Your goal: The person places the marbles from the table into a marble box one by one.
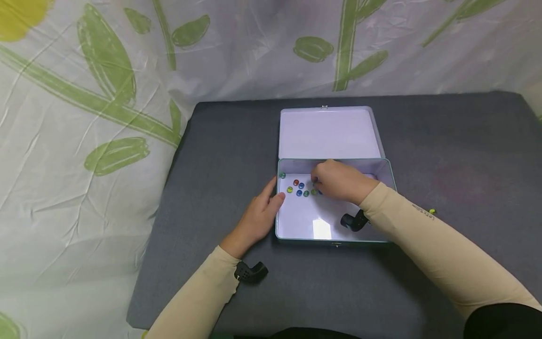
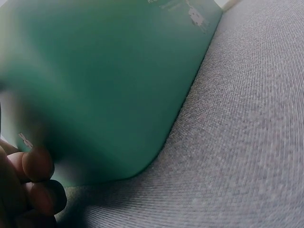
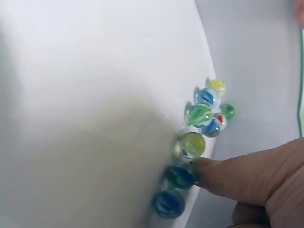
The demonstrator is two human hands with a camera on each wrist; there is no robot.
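An open tin box, white inside and green outside, lies on the table with its lid folded back. My left hand holds the box's left wall, thumb over the rim; its curled fingers show against the green side. Inside the box, near its back wall, is my right hand. Its thumb touches a blue-green marble, between a blue marble and a yellow marble. The other fingers are mostly hidden. Several more marbles, including a green-and-white marble, gather toward the left corner.
A yellow-green marble lies on the grey table, right of the box and beside the right sleeve. A white sheet with green leaves hangs behind and to the left. Each wrist carries a small black camera.
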